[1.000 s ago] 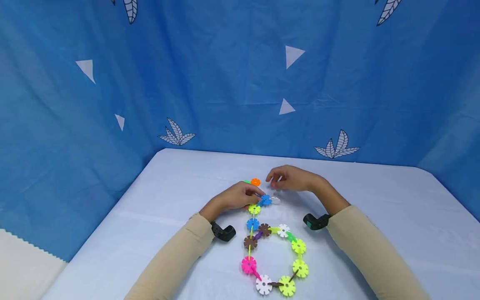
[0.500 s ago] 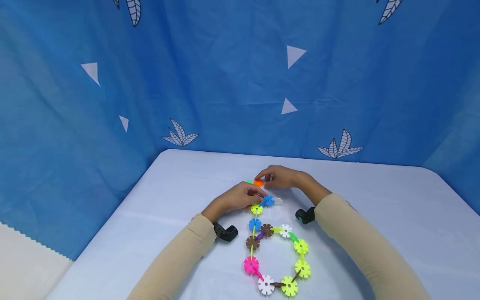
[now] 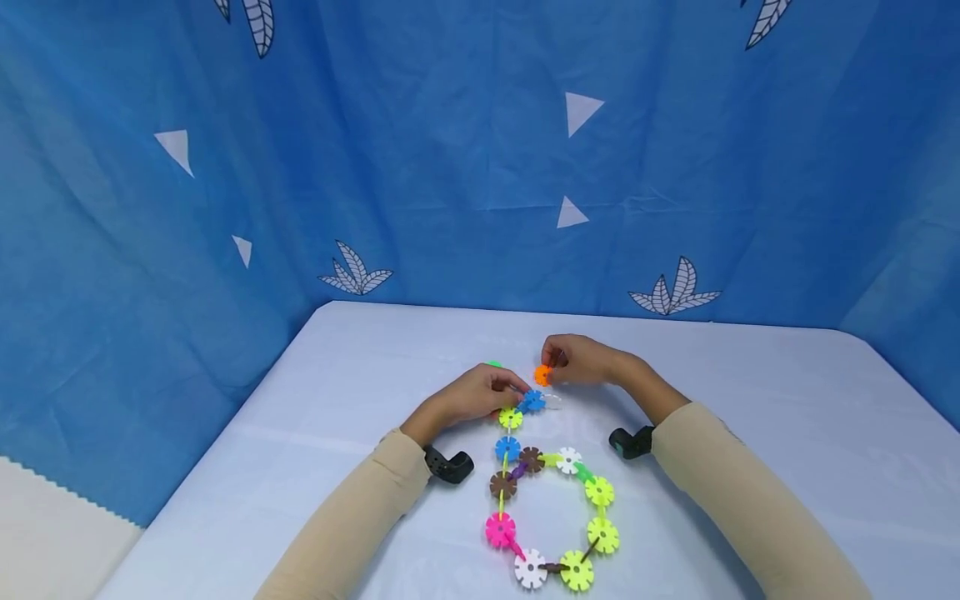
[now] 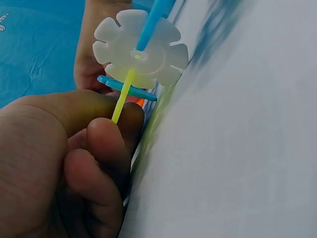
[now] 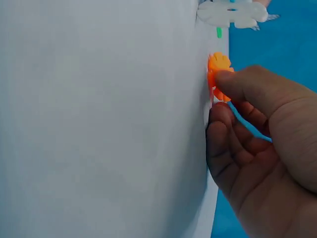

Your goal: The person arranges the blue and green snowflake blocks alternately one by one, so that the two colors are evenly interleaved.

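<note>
The orange flower piece [image 3: 542, 375] is pinched in the right hand [image 3: 581, 360], just above the table [image 3: 750, 433], beside the toy chain's [image 3: 551, 500] top end. The left hand [image 3: 472, 393] pinches a thin yellow stick [image 4: 122, 96] there, likely to steady it (white [image 4: 141, 49] and blue [image 3: 533, 401] flowers sit close). Bare table lies all around; the blue curtain [image 3: 450, 167] stands well behind.
</note>
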`<control>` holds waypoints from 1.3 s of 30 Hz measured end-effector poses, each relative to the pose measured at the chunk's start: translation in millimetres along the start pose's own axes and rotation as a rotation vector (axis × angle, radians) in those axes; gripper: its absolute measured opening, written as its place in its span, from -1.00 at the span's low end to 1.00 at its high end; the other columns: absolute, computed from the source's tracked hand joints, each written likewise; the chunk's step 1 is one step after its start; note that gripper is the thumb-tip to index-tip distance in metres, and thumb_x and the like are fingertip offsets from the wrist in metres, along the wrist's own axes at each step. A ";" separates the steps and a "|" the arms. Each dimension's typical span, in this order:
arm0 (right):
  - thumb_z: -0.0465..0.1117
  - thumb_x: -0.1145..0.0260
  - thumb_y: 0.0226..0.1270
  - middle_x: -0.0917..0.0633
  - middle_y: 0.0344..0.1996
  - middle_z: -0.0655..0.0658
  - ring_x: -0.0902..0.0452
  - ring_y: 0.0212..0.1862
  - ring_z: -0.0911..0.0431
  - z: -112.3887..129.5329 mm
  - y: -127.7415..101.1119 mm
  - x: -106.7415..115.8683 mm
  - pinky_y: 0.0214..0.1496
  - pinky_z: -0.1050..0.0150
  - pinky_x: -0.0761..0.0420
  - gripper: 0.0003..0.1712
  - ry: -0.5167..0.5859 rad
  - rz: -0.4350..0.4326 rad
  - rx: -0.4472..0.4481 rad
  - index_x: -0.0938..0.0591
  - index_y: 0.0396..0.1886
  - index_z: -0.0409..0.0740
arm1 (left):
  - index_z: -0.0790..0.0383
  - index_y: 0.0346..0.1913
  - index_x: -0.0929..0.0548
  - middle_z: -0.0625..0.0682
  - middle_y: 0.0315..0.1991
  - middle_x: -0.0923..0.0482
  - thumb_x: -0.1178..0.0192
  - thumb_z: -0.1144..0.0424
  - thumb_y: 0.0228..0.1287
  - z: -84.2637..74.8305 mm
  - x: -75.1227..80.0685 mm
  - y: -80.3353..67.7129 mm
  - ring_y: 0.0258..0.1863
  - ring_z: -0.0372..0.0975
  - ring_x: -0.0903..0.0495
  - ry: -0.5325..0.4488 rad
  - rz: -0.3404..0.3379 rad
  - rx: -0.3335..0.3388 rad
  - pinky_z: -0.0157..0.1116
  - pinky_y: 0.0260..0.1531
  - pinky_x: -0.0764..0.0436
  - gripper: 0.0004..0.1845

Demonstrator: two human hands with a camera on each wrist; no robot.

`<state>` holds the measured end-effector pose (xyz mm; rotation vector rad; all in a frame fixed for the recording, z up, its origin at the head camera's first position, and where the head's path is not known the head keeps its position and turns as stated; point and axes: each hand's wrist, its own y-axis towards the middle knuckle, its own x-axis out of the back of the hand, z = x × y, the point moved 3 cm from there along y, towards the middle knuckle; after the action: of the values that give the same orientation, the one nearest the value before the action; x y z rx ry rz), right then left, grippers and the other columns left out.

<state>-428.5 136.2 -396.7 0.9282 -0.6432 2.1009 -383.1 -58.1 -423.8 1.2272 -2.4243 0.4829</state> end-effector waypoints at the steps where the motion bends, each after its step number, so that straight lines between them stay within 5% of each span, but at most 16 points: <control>1: -0.22 -0.32 0.14 -0.57 -0.36 -0.05 -0.44 -0.32 0.09 -2.5 -3.3 0.5 -0.23 0.31 -0.53 -0.79 0.038 -0.011 -0.006 -0.49 -0.25 -0.09 | -0.11 -0.16 -0.66 -0.04 -0.56 -0.48 -0.16 0.06 0.22 0.0 0.3 0.1 -0.70 -0.27 -0.35 0.000 -0.003 0.001 -0.39 -0.63 -0.37 -0.84; 20: -0.20 -0.21 0.26 -0.62 -0.29 -0.19 -0.58 -0.41 0.06 -22.3 -63.7 -11.0 -0.24 0.24 -0.64 -0.76 0.534 -0.001 -0.299 -0.57 -0.11 -0.18 | -0.02 -0.29 -0.68 -0.04 -0.49 -0.54 -0.15 0.07 0.22 -0.7 2.8 2.1 -0.67 -0.30 -0.38 0.012 -0.027 0.006 -0.36 -0.54 -0.42 -0.86; 39: -0.21 -0.22 0.25 -0.60 -0.25 -0.18 -0.61 -0.39 0.11 -16.1 -64.3 -22.6 -0.23 0.28 -0.64 -0.72 0.634 -0.054 -0.338 -0.53 -0.08 -0.24 | 0.01 -0.30 -0.68 -0.05 -0.49 -0.55 -0.15 0.11 0.22 -0.4 0.2 -0.7 -0.69 -0.30 -0.34 -0.012 -0.029 0.028 -0.39 -0.63 -0.39 -0.87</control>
<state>-374.0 176.2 -414.9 0.0733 -0.5928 1.9958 -382.6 -58.5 -423.3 1.2791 -2.4139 0.5038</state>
